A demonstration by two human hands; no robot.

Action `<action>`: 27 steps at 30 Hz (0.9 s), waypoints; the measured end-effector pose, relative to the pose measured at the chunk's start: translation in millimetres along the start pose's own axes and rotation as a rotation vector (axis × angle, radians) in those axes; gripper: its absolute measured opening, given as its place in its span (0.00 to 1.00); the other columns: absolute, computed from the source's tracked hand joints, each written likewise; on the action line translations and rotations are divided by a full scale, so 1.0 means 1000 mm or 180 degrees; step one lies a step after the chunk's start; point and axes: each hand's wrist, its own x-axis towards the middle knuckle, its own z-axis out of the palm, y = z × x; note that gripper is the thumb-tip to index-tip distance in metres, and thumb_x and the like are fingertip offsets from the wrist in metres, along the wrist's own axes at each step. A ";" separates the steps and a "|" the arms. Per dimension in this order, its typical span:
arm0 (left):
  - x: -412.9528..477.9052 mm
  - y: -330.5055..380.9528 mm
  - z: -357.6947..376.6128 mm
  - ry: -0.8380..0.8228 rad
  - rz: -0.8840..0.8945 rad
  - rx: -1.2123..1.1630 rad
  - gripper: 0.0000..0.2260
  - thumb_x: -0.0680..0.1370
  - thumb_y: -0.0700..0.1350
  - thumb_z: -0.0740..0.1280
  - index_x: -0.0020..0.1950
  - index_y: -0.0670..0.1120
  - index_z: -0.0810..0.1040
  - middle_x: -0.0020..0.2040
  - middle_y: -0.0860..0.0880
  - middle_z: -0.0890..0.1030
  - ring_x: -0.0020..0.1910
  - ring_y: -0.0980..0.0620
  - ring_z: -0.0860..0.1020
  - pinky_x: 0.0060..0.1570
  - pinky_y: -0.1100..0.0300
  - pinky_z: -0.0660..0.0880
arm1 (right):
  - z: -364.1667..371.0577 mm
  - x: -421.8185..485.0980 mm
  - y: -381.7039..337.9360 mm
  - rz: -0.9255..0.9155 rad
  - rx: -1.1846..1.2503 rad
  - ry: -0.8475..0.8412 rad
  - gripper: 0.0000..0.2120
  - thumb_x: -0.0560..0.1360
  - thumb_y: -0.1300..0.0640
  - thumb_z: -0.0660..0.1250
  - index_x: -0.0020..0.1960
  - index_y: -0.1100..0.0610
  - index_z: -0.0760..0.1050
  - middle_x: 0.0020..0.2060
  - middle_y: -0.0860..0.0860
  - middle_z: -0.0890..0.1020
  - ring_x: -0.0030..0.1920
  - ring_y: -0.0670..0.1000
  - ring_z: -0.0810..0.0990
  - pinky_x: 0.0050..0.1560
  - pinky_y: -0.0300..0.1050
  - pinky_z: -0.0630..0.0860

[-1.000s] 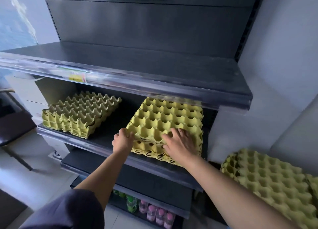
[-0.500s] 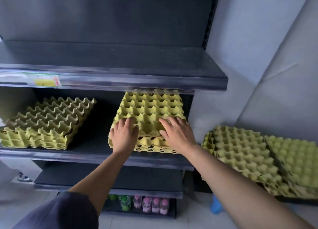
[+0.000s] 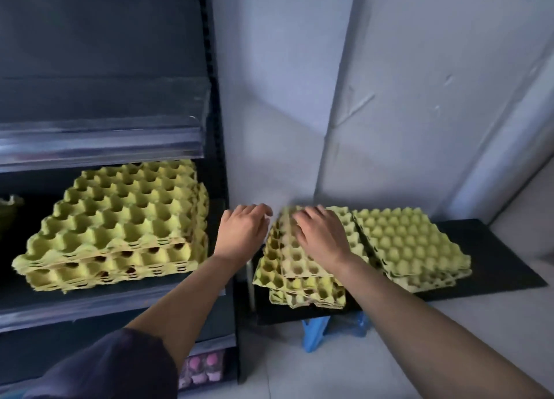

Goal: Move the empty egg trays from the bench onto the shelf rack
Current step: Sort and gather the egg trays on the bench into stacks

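Rests right grip, fingers loose and spread, atop the dimpled yellow pulp tray stack at 3 o'clock on the black table. Hovers left grip, loosely curled and holding nothing, at that stack's 9 o'clock edge. Has another cupped shelf stack on the shelf rack at 9 o'clock.

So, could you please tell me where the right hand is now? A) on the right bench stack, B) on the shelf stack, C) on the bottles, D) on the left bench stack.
D: the right hand lies flat, fingers spread, on top of the left bench stack, clear of the right bench stack.
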 end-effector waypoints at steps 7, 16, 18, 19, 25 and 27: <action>0.021 0.079 0.075 -0.0387 -0.0003 -0.0184 0.10 0.78 0.46 0.60 0.59 0.50 0.75 0.53 0.53 0.80 0.57 0.49 0.74 0.53 0.56 0.63 | 0.005 -0.049 0.114 0.0246 -0.0013 -0.0866 0.12 0.77 0.55 0.64 0.58 0.56 0.77 0.52 0.54 0.80 0.53 0.58 0.77 0.51 0.53 0.76; 0.030 0.048 0.138 -0.1427 -0.0934 -0.0305 0.10 0.78 0.46 0.60 0.57 0.51 0.76 0.54 0.53 0.79 0.56 0.51 0.74 0.58 0.52 0.66 | 0.059 -0.057 0.169 0.1172 0.0162 -0.2072 0.23 0.79 0.51 0.59 0.73 0.53 0.62 0.66 0.55 0.68 0.65 0.58 0.69 0.59 0.51 0.71; 0.037 0.037 0.153 -0.1587 -0.1044 -0.0321 0.10 0.78 0.46 0.59 0.57 0.51 0.75 0.55 0.53 0.79 0.55 0.51 0.74 0.58 0.52 0.66 | 0.077 -0.053 0.177 0.1372 0.0208 -0.2157 0.24 0.79 0.51 0.59 0.74 0.53 0.61 0.66 0.56 0.67 0.65 0.58 0.69 0.61 0.52 0.71; 0.041 0.033 0.161 -0.1655 -0.1107 -0.0341 0.10 0.78 0.46 0.59 0.57 0.51 0.75 0.55 0.53 0.79 0.55 0.51 0.74 0.58 0.52 0.67 | 0.086 -0.051 0.181 0.1462 0.0244 -0.2191 0.24 0.80 0.50 0.58 0.74 0.53 0.60 0.66 0.57 0.67 0.65 0.59 0.69 0.62 0.52 0.71; 0.055 0.016 0.220 -0.1939 -0.1743 -0.0649 0.20 0.77 0.47 0.62 0.68 0.51 0.67 0.65 0.47 0.70 0.62 0.47 0.71 0.55 0.54 0.69 | 0.147 -0.043 0.197 0.1964 0.0372 -0.2459 0.25 0.80 0.48 0.58 0.73 0.55 0.60 0.67 0.61 0.64 0.65 0.61 0.69 0.63 0.55 0.71; 0.054 0.011 0.242 -0.2160 -0.1922 -0.0680 0.25 0.77 0.47 0.62 0.73 0.49 0.60 0.69 0.42 0.62 0.63 0.42 0.70 0.59 0.49 0.71 | 0.165 -0.044 0.201 0.2149 0.0402 -0.2579 0.25 0.80 0.48 0.57 0.74 0.54 0.58 0.72 0.63 0.59 0.68 0.63 0.66 0.64 0.55 0.68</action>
